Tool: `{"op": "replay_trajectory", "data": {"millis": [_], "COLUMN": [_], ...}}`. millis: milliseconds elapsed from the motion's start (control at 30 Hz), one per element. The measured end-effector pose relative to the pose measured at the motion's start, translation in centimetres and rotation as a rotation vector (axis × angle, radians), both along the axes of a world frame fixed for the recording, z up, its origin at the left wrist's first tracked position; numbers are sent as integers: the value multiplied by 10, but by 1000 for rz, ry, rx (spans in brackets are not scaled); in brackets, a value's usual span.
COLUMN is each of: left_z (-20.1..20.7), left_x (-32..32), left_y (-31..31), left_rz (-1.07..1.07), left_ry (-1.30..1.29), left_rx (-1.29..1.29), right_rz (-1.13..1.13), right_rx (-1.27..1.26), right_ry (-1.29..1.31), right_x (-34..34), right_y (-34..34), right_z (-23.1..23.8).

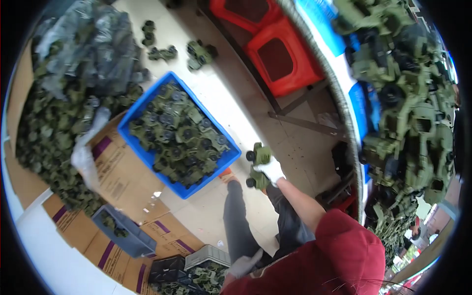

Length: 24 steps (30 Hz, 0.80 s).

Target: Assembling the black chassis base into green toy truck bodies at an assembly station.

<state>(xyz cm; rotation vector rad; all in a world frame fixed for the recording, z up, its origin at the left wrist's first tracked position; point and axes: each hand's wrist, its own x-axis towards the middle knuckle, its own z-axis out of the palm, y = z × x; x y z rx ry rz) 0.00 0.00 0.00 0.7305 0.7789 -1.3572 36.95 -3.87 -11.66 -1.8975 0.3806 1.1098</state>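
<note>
The right hand [271, 169], in a white glove, is closed on a green toy [262, 155] with black wheels. It holds the toy over the floor, in the gap between the right corner of the blue bin [212, 177] and the near edge of the table [346, 105]. The left hand [246, 264], also gloved, is low by the thigh; whether its fingers are apart or together I cannot tell.

The likeliest trouble is a drop. The hand seems to grip the toy from one side, and a smooth glove could let it turn or slip — with only floor beneath, a wheel or thin part might break. A low swing toward the bin could knock the toy on that right corner.

The bin itself is well filled. Its pile [177, 130] lies close along the lower-right edge, so a nudge there could tip some of it out, and the left foot [227, 177] is right beside that edge. A careless step might give just such a nudge.

On the table, the heap [408, 108] reaches close to the near edge; a brush from the right sleeve [346, 241] could send pieces down. Past the bin's top corner, loose toys [200, 54] lie on the floor — easy to tread on or kick.
</note>
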Motion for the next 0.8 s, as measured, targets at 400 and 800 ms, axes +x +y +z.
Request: {"op": "replay_trajectory", "data": {"millis": [400, 800], "left_z": [77, 204], "left_x": [118, 296], "left_y": [100, 57], "left_rz": [328, 80], "left_ry": [-109, -770], "left_rx": [518, 795], "right_rz": [-9, -862], "right_rx": [339, 125], "right_ry": [-144, -692], "right_x": [24, -55], "right_y": [-57, -356], "right_z": [408, 529]}}
